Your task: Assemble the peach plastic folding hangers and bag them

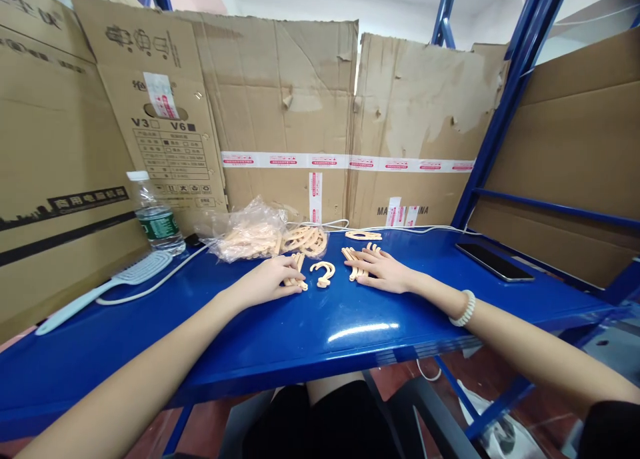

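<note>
My left hand (269, 280) rests on the blue table with its fingers and thumb closed around a small bunch of straight beige strips (301, 264). My right hand (387, 272) lies flat, fingers stretched out, over another group of beige strips (350, 254). Some of their ends stick out beyond its fingertips. Between the two hands lies a curved, hook-shaped beige piece (326, 272), with neither hand touching it. The exact kind of these pieces is not clear.
A clear plastic bag (250, 236) of beige pieces and a pile of beige rings (307, 240) sit behind my left hand. More rings (363, 235) lie at the back. A water bottle (157, 219), hairbrush (143, 269), white cable (155, 287) and phone (494, 262) flank them. Cardboard (285, 112) walls the table.
</note>
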